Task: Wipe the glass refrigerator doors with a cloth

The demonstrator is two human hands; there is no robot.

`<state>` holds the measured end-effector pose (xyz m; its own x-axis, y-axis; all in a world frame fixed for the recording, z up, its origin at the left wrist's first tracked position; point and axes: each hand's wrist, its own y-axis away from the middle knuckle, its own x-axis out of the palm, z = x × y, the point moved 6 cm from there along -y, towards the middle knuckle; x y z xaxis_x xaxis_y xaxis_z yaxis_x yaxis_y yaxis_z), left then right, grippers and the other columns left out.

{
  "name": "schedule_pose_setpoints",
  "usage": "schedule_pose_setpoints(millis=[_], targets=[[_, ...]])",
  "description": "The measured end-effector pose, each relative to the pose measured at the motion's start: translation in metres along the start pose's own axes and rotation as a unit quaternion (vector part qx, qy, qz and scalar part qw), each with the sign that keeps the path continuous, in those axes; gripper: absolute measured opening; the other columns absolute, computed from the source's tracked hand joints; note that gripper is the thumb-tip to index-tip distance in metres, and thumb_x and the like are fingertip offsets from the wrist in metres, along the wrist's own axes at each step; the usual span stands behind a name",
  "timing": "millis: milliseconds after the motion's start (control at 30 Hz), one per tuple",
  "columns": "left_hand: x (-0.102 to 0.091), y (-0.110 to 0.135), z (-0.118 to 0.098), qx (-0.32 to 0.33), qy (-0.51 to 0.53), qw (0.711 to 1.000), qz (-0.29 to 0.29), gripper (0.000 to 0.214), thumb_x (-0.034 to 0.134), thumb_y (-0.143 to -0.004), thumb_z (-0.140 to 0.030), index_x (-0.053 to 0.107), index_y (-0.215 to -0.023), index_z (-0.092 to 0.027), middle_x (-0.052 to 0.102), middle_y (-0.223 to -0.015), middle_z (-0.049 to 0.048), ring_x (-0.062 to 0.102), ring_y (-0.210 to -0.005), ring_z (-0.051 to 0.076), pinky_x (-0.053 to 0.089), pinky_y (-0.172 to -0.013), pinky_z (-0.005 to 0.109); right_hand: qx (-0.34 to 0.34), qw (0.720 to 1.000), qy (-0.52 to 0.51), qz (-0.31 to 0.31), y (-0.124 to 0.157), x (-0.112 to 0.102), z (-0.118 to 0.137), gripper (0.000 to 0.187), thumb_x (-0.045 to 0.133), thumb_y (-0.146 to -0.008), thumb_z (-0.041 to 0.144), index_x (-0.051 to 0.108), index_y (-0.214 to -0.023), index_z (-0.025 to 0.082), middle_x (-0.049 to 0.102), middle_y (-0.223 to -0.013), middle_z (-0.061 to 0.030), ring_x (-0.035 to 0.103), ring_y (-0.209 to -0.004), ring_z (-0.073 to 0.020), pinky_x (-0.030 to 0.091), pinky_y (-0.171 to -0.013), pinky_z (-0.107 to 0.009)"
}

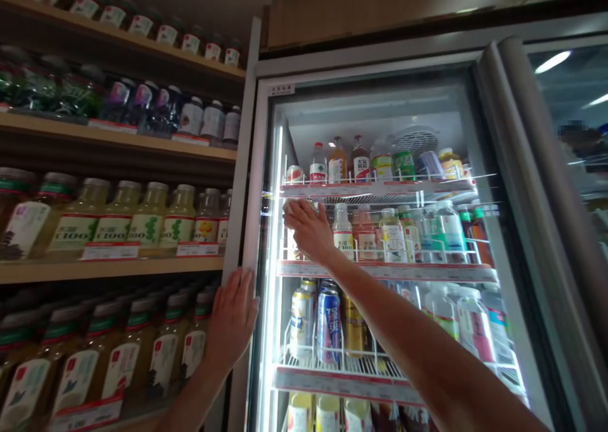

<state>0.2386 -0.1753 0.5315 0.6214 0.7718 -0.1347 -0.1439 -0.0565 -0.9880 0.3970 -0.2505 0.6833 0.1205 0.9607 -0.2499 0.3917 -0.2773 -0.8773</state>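
My right hand [308,229] reaches into an open drinks fridge [270,166] at the left end of its second wire shelf [389,271]. Its fingers curl round something at the shelf's left end, which the hand hides. Bottles [365,232] stand just to the right of it. My left hand [232,321] lies flat with fingers stretched out against the fridge's left frame, holding nothing. Cans [327,324] stand on the shelf below my right forearm.
The fridge door [536,216] stands swung out on the right. Wooden shelves [114,268] on the left carry rows of yellow drink bottles [111,220] with price tags. More bottles fill the top fridge shelf [375,188] and the lowest one.
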Motion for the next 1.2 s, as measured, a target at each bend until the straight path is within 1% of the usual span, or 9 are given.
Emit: schedule_pose_setpoints(millis=[67, 200, 300, 367, 467, 533, 767, 1000, 1200], targets=[[0.000, 0.004, 0.000, 0.013, 0.005, 1.000, 0.009, 0.054, 0.033, -0.090, -0.032, 0.023, -0.142, -0.022, 0.039, -0.142, 0.0131, 0.038, -0.130, 0.026, 0.031, -0.104, 0.046, -0.060, 0.998, -0.012, 0.024, 0.017, 0.006, 0.019, 0.044, 0.046, -0.084, 0.015, 0.050, -0.126, 0.027, 0.036, -0.145, 0.0011, 0.024, -0.136, -0.0211, 0.008, -0.112, -0.052], [-0.007, 0.005, 0.004, 0.005, 0.021, 1.000, -0.006, 0.052, 0.033, -0.090, -0.033, 0.026, -0.141, -0.022, 0.036, -0.143, 0.0147, 0.036, -0.130, 0.028, 0.032, -0.104, 0.048, -0.217, 0.972, -0.050, 0.075, 0.110, 0.015, 0.071, 0.042, 0.046, -0.085, 0.019, 0.049, -0.126, 0.025, 0.042, -0.141, 0.0022, 0.029, -0.133, -0.0166, 0.010, -0.114, -0.045], [-0.012, -0.004, -0.009, 0.030, 0.034, 0.999, -0.020, 0.054, 0.035, -0.090, -0.032, 0.022, -0.142, -0.024, 0.030, -0.147, 0.0128, 0.032, -0.133, 0.028, 0.030, -0.106, 0.048, -0.284, 0.953, -0.054, 0.093, 0.153, 0.006, 0.068, 0.039, 0.049, -0.085, 0.023, 0.052, -0.124, 0.027, 0.045, -0.139, 0.0035, 0.030, -0.132, -0.0144, 0.013, -0.114, -0.042], [-0.013, -0.011, -0.027, 0.061, 0.041, 0.997, -0.034, 0.057, 0.037, -0.090, -0.030, 0.018, -0.143, -0.025, 0.025, -0.149, 0.0108, 0.029, -0.135, 0.026, 0.027, -0.108, 0.046, -0.217, 0.974, -0.019, 0.069, 0.144, -0.007, 0.031, 0.043, 0.053, -0.083, 0.022, 0.050, -0.125, 0.028, 0.042, -0.142, 0.0031, 0.028, -0.134, -0.0166, 0.011, -0.114, -0.044], [-0.008, -0.018, -0.062, 0.098, 0.050, 0.993, -0.051, 0.059, 0.039, -0.090, -0.027, 0.016, -0.143, -0.025, 0.023, -0.150, 0.0095, 0.023, -0.138, 0.023, 0.023, -0.111, 0.044, -0.036, 0.998, 0.045, -0.007, 0.118, -0.036, -0.043, 0.044, 0.051, -0.083, 0.018, 0.049, -0.126, 0.027, 0.036, -0.145, -0.0010, 0.024, -0.136, -0.0202, 0.007, -0.113, -0.049], [-0.002, -0.019, -0.086, 0.119, 0.059, 0.990, -0.051, 0.059, 0.040, -0.089, -0.026, 0.016, -0.143, -0.023, 0.024, -0.150, 0.0103, 0.021, -0.138, 0.023, 0.022, -0.111, 0.044, 0.003, 0.998, 0.060, -0.026, 0.121, -0.047, -0.065, 0.043, 0.048, -0.085, 0.018, 0.049, -0.127, 0.026, 0.035, -0.146, -0.0029, 0.022, -0.137, -0.0203, 0.007, -0.112, -0.049], [0.012, -0.023, -0.142, 0.152, 0.099, 0.981, -0.063, 0.060, 0.043, -0.088, -0.025, 0.020, -0.143, -0.020, 0.024, -0.149, 0.0121, 0.018, -0.139, 0.024, 0.021, -0.112, 0.044, -0.148, 0.985, 0.036, 0.078, 0.209, -0.041, -0.035, 0.039, 0.047, -0.087, 0.024, 0.049, -0.126, 0.029, 0.034, -0.146, 0.0033, 0.019, -0.138, -0.0170, -0.002, -0.114, -0.044], [0.021, -0.025, -0.174, 0.149, 0.113, 0.980, -0.067, 0.059, 0.044, -0.088, -0.026, 0.022, -0.142, -0.019, 0.021, -0.150, 0.0111, 0.014, -0.140, 0.024, 0.016, -0.113, 0.044, 0.101, 0.988, 0.112, -0.043, 0.192, -0.079, -0.117, 0.042, 0.042, -0.086, 0.016, 0.048, -0.127, 0.026, 0.032, -0.147, -0.0048, 0.021, -0.138, -0.0209, 0.009, -0.112, -0.048], [0.032, -0.004, -0.202, 0.171, 0.124, 0.976, -0.056, 0.058, 0.046, -0.087, -0.027, 0.027, -0.141, -0.018, 0.031, -0.146, 0.0117, 0.011, -0.140, 0.023, 0.006, -0.114, 0.046, -0.067, 0.995, 0.066, 0.045, 0.263, -0.056, -0.051, 0.040, 0.045, -0.084, 0.016, 0.054, -0.120, 0.031, 0.039, -0.143, 0.0037, 0.021, -0.138, -0.0182, 0.000, -0.114, -0.043]])
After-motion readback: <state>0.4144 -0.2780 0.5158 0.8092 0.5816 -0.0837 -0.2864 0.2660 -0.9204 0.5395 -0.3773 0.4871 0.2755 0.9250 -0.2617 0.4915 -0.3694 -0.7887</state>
